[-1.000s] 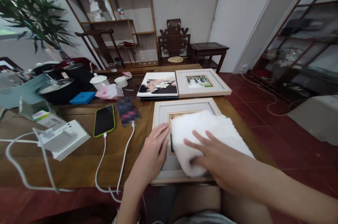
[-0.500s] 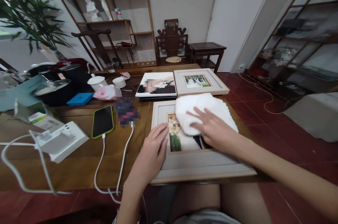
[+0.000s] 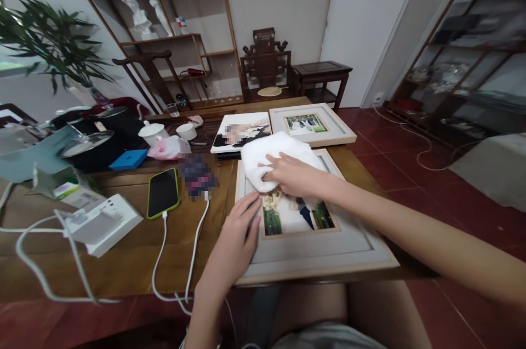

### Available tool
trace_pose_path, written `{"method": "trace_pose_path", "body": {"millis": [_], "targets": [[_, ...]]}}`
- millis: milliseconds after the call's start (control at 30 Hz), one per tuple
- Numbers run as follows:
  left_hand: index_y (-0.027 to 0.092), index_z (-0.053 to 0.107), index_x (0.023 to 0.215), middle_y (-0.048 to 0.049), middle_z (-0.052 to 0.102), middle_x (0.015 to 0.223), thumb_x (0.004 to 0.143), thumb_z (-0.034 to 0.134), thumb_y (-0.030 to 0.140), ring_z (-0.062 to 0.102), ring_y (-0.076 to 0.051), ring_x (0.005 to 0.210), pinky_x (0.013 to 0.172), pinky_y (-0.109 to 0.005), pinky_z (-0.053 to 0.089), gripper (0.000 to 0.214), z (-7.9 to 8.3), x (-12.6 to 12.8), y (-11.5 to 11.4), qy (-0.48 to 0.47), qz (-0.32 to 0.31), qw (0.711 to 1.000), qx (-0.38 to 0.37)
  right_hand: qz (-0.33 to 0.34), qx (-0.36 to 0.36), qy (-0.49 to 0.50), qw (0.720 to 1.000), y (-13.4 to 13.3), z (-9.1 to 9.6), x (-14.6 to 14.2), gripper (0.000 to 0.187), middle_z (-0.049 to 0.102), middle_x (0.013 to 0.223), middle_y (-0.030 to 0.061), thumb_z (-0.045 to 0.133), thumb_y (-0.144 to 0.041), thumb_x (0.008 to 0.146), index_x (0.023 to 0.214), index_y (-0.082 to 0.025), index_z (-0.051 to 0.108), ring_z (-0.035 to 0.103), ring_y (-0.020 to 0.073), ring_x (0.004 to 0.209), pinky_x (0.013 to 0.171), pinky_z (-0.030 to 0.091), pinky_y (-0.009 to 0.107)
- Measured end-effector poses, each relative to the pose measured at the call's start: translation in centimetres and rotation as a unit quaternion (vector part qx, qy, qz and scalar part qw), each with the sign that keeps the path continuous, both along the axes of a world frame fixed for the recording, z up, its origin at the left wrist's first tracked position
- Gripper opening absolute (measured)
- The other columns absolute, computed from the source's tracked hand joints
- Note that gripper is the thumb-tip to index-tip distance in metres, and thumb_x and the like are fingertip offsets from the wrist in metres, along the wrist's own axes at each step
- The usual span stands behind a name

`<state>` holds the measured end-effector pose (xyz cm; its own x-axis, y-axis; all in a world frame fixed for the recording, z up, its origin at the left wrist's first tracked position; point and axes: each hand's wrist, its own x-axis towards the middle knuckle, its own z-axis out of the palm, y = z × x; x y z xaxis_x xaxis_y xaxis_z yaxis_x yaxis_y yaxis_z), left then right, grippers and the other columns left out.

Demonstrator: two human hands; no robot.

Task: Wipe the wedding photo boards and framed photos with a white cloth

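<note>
A large pale-wood picture frame [image 3: 312, 256] lies flat at the table's near edge, with a photo under its glass. My left hand [image 3: 236, 239] rests open and flat on the frame's left border, fingers stretched forward. My right hand [image 3: 290, 173] presses a white fluffy cloth [image 3: 263, 154] onto the frame's far left corner, fingers curled over the cloth. The cloth covers the top of the photo.
Beyond the frame lie a smaller framed photo [image 3: 312, 125] and a photo book [image 3: 242, 132]. To the left are a green-cased phone [image 3: 163, 192] on a white cable, a white box [image 3: 102, 223], a blue box [image 3: 128, 159], cups and black pots. Red tile floor lies right.
My right hand has slid the white cloth from the frame's near right part up and left to its far left corner, uncovering the photo. My left hand stayed on the left border.
</note>
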<state>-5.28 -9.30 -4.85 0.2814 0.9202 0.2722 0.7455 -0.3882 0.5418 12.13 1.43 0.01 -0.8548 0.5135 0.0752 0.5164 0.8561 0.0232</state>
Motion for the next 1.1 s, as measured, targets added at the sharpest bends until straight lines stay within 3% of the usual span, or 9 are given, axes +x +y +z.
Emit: {"method": "trace_pose_path", "body": {"millis": [200, 300, 400, 533, 700, 767, 833, 1000, 1100], "targets": [[0.018, 0.053, 0.128, -0.0104, 0.05, 0.138, 0.093, 0.038, 0.024, 0.042, -0.022, 0.131, 0.111, -0.044, 0.033, 0.038, 0.2, -0.1, 0.0, -0.002, 0.0, 1.0, 0.0, -0.113, -0.019, -0.031, 0.993, -0.6, 1.0, 7.7, 0.043, 0.065, 0.112, 0.012, 0.044, 0.005, 0.064, 0.09, -0.018, 0.069, 0.062, 0.0262, 0.097, 0.086, 0.042, 0.039], [0.018, 0.054, 0.127, -0.0099, 0.05, 0.138, 0.093, 0.039, 0.024, 0.043, -0.021, 0.131, 0.111, -0.043, 0.033, 0.037, 0.2, -0.1, 0.0, -0.003, 0.003, 1.0, 0.005, -0.164, -0.03, -0.034, 0.985, -1.4, 1.3, 10.2, 0.046, 0.066, 0.112, 0.0104, 0.042, 0.006, 0.061, 0.089, -0.018, 0.07, 0.062, 0.0266, 0.098, 0.088, 0.042, 0.04], [0.015, 0.055, 0.126, -0.0114, 0.051, 0.137, 0.093, 0.039, 0.025, 0.043, -0.021, 0.13, 0.111, -0.042, 0.033, 0.037, 0.1, -0.1, 0.1, -0.003, 0.006, 1.0, 0.008, -0.153, -0.029, -0.027, 0.987, -4.0, 1.4, 10.8, 0.05, 0.062, 0.12, 0.011, 0.041, 0.006, 0.058, 0.092, -0.018, 0.07, 0.055, 0.0299, 0.113, 0.093, 0.041, 0.045], [0.013, 0.054, 0.126, -0.0123, 0.051, 0.137, 0.094, 0.039, 0.025, 0.043, -0.021, 0.13, 0.111, -0.042, 0.033, 0.038, 0.0, 0.0, 0.1, -0.003, 0.005, 1.0, 0.009, -0.096, -0.056, -0.016, 0.994, -9.3, 1.0, 10.8, 0.05, 0.06, 0.125, 0.0083, 0.042, 0.005, 0.058, 0.091, -0.022, 0.069, 0.048, 0.0302, 0.122, 0.096, 0.041, 0.048], [0.015, 0.054, 0.126, -0.0114, 0.051, 0.137, 0.093, 0.039, 0.025, 0.043, -0.021, 0.13, 0.111, -0.042, 0.034, 0.038, 0.0, 0.0, 0.1, -0.008, 0.008, 1.0, 0.008, -0.098, -0.114, 0.0, 0.989, -14.1, -2.9, 11.3, 0.036, 0.062, 0.124, 0.0034, 0.051, -0.003, 0.06, 0.075, -0.03, 0.071, 0.052, 0.0334, 0.117, 0.091, 0.046, 0.051], [0.016, 0.055, 0.126, -0.011, 0.051, 0.137, 0.093, 0.039, 0.025, 0.043, -0.021, 0.13, 0.111, -0.043, 0.033, 0.037, 0.0, 0.0, 0.1, -0.008, 0.007, 1.0, 0.01, -0.109, -0.106, 0.017, 0.988, -14.7, -4.3, 11.1, 0.032, 0.061, 0.126, 0.0035, 0.056, -0.007, 0.061, 0.074, -0.031, 0.072, 0.05, 0.0355, 0.12, 0.09, 0.046, 0.053], [0.016, 0.055, 0.125, -0.0109, 0.051, 0.137, 0.093, 0.039, 0.025, 0.044, -0.021, 0.13, 0.111, -0.043, 0.033, 0.037, 0.0, 0.0, 0.1, -0.009, 0.006, 1.0, 0.01, -0.106, -0.097, 0.017, 0.989, -14.8, -4.4, 10.1, 0.032, 0.055, 0.132, 0.0058, 0.061, -0.009, 0.061, 0.083, -0.03, 0.073, 0.044, 0.0392, 0.124, 0.093, 0.043, 0.058], [0.015, 0.056, 0.124, -0.0101, 0.053, 0.136, 0.094, 0.037, 0.025, 0.045, -0.02, 0.129, 0.112, -0.042, 0.032, 0.037, 0.2, 0.2, 0.1, -0.02, 0.013, 1.0, 0.009, -0.073, -0.165, -0.075, 0.981, -14.2, -0.1, 4.6, 0.048, 0.038, 0.143, 0.0203, 0.072, -0.018, 0.061, 0.109, -0.018, 0.068, 0.033, 0.0524, 0.126, 0.093, 0.035, 0.071], [0.015, 0.055, 0.125, -0.01, 0.053, 0.136, 0.095, 0.034, 0.026, 0.046, -0.019, 0.128, 0.112, -0.04, 0.033, 0.038, 0.3, 0.0, 0.1, -0.033, 0.021, 0.999, -0.004, -0.029, -0.189, -0.103, 0.976, -14.1, 1.9, 1.3, 0.05, 0.032, 0.145, 0.0235, 0.07, -0.021, 0.069, 0.117, -0.013, 0.063, 0.028, 0.0514, 0.128, 0.098, 0.031, 0.069]]}}
